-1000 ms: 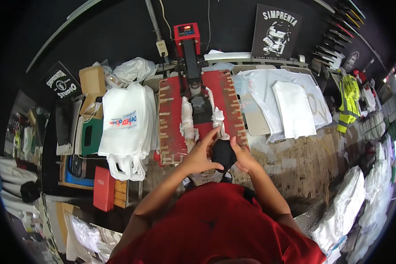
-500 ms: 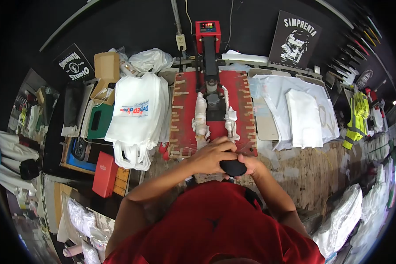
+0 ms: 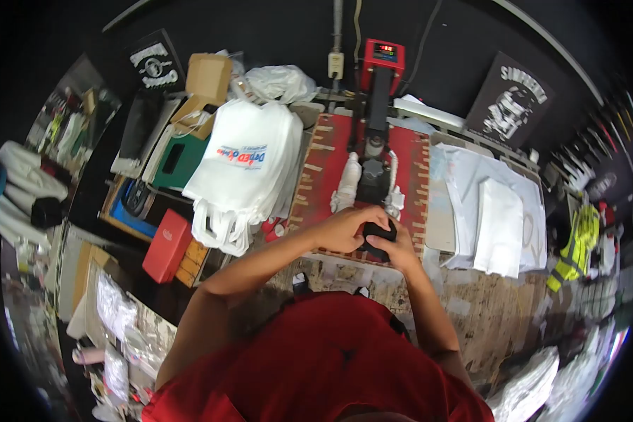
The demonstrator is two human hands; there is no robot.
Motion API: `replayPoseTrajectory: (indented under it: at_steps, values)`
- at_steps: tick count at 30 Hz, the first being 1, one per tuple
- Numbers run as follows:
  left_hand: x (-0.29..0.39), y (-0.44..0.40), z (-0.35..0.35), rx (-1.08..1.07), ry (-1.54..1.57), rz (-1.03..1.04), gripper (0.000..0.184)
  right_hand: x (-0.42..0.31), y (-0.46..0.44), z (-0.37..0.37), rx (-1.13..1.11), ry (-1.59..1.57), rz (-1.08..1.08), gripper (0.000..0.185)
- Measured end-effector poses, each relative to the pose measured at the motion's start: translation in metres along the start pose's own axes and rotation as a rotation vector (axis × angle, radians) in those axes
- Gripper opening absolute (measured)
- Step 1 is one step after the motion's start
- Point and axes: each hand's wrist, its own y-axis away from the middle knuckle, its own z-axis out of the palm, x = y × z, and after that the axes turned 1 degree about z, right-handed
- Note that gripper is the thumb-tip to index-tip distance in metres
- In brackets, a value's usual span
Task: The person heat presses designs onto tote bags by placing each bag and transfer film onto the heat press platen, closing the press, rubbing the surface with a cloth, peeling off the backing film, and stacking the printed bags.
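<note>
My left hand [image 3: 344,231] is closed at the far side of a rounded black object [image 3: 380,243], its fingers curled over the top edge. My right hand [image 3: 399,247] grips the same object from the right, thumb and fingers around its side. What the black object is I cannot make out, since the hands partly cover it. Both hands are in front of a heat press with a red plate [image 3: 323,165] and a red control box [image 3: 385,55] with lit digits. Just beyond the hands are the press's two bars wrapped in white material [image 3: 347,181].
Left of the press lies a stack of printed white bags [image 3: 243,151], with a red case [image 3: 167,246] nearer me. On the right, a white folded piece [image 3: 499,225] lies on a larger pale cloth [image 3: 464,183]. A yellow safety vest [image 3: 577,243] hangs at far right.
The view has turned, so the press and bags appear farther right. My hands have moved up with the black object, and the left fingers have shifted onto its edge.
</note>
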Motion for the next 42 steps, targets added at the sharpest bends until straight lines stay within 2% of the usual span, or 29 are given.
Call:
replayPoseTrajectory:
  at_steps: [1, 3, 5, 6, 7, 9, 10, 14, 15, 17, 22, 27, 29, 33, 38, 42]
  values:
    - [0.005, -0.006, -0.007, -0.081, -0.074, -0.117, 0.044, 0.013, -0.007, 0.003, -0.031, 0.005, 0.006, 0.053]
    - [-0.043, -0.022, -0.014, -0.034, -0.246, 0.086, 0.038, 0.028, -0.017, 0.011, 0.160, 0.286, -0.208, 0.047]
    - [-0.075, -0.047, -0.017, 0.394, -0.290, 0.144, 0.035, 0.037, -0.022, 0.021, 0.181, 0.613, -0.429, 0.042]
    - [-0.091, -0.059, -0.019, 0.547, -0.416, 0.080, 0.039, 0.041, -0.025, 0.025, 0.197, 0.697, -0.481, 0.041]
    - [-0.095, -0.069, -0.019, 0.570, -0.416, 0.067, 0.039, 0.044, -0.027, 0.028, 0.210, 0.781, -0.534, 0.040]
    - [-0.107, -0.084, -0.022, 0.794, -0.705, 0.035, 0.054, 0.041, -0.028, 0.033, 0.211, 0.791, -0.536, 0.039]
    - [-0.115, -0.090, -0.021, 0.767, -0.695, -0.069, 0.069, 0.040, -0.030, 0.034, 0.245, 0.804, -0.532, 0.039]
    - [-0.129, -0.101, -0.023, 0.901, -0.693, -0.156, 0.077, 0.049, -0.034, 0.030, 0.225, 0.864, -0.577, 0.048]
    - [-0.130, -0.101, -0.024, 0.902, -0.686, -0.172, 0.077, 0.051, -0.034, 0.029, 0.213, 0.863, -0.565, 0.048]
    - [-0.125, -0.106, -0.027, 0.875, -0.431, -0.435, 0.079, 0.052, -0.036, 0.024, 0.141, 0.889, -0.560, 0.052]
    - [-0.124, -0.113, -0.041, 0.811, -0.370, -0.537, 0.084, 0.047, -0.040, 0.015, -0.016, 0.926, -0.570, 0.069]
    - [-0.129, -0.114, -0.043, 0.807, -0.376, -0.547, 0.085, 0.057, -0.044, 0.017, 0.020, 0.943, -0.571, 0.069]
    - [-0.133, -0.114, -0.041, 0.814, -0.368, -0.517, 0.085, 0.055, -0.042, 0.019, 0.034, 0.950, -0.444, 0.065]
    - [-0.139, -0.113, -0.040, 0.816, -0.378, -0.490, 0.083, 0.055, -0.042, 0.019, 0.043, 0.958, -0.447, 0.066]
    - [-0.144, -0.111, -0.038, 0.872, -0.396, -0.394, 0.087, 0.053, -0.042, 0.021, 0.059, 0.974, -0.432, 0.066]
    - [-0.144, -0.109, -0.039, 0.852, -0.389, -0.439, 0.093, 0.048, -0.043, 0.024, 0.067, 0.947, -0.408, 0.066]
